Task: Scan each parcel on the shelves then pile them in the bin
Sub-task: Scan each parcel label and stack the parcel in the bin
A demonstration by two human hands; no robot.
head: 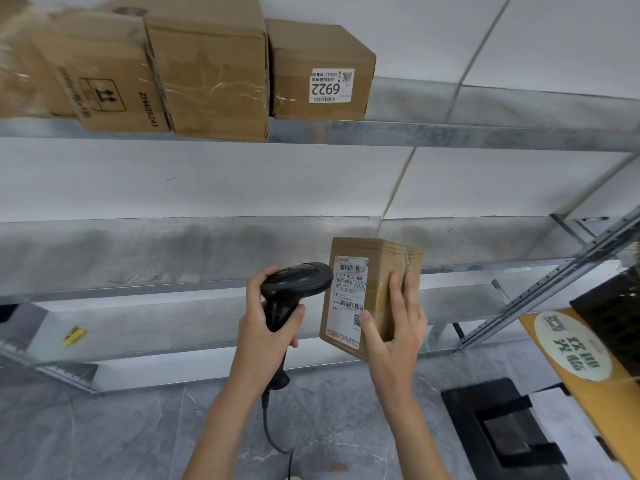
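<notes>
My right hand point(394, 327) grips a small brown cardboard parcel point(384, 271) upright in front of the middle shelf, its white shipping label point(349, 289) turned to the left. My left hand point(266, 327) is closed around the handle of a black barcode scanner point(298, 282), whose head points at the label from a few centimetres away. A cable hangs down from the scanner's handle. On the top shelf point(450, 135) stand three more brown parcels: a taped one at the left point(100, 81), a large one in the middle point(211, 74), and a smaller one marked 6922 point(322, 71).
The metal shelving runs across the view, and its middle shelf point(138, 251) shows bare metal. At the right edge are a slanted shelf rail point(554, 282), a yellow-brown carton with a round sticker point(571, 344) and a black crate. A black-and-white object point(502, 431) lies on the grey marble floor.
</notes>
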